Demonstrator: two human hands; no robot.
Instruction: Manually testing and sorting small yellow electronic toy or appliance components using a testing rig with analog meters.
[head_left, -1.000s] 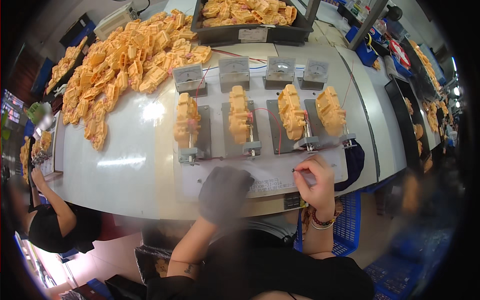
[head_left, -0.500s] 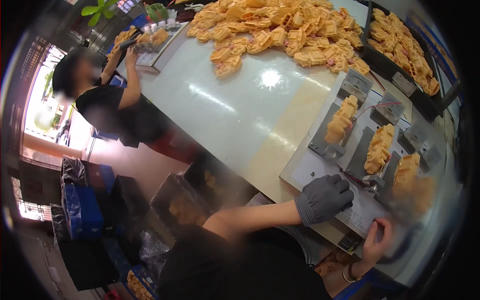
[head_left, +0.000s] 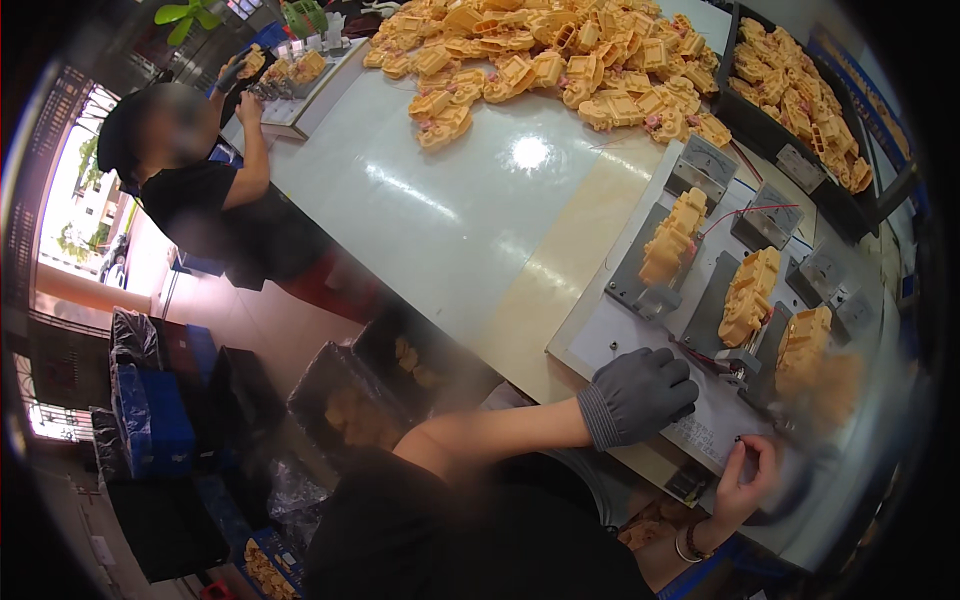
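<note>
My left hand [head_left: 640,398], in a dark grey knitted glove, rests over the front edge of a white test board [head_left: 590,330]. Its fingers are curled, and what they hold, if anything, is hidden. My bare right hand [head_left: 748,482] is at the board's front right corner, thumb and forefinger bent together at a tiny dark piece I cannot make out. Beyond my hands, three cream plastic housings sit in dark fixtures on the board: a left one [head_left: 673,238], a middle one [head_left: 750,298] and a right one [head_left: 803,345], partly blurred. Behind them stand analog meters [head_left: 708,165] and thin red wires.
A large heap of cream housings [head_left: 560,60] covers the far table [head_left: 420,240]. At the far right a black crate [head_left: 800,185] holds more. Lined bins [head_left: 325,385] and blue crates [head_left: 160,420] stand on the floor at left. A co-worker [head_left: 215,190] works at another board.
My view has shifted slightly, while both my hands keep nearly the same pose on the board. At the far left, the co-worker's hands have moved apart, one now raising a cream part.
</note>
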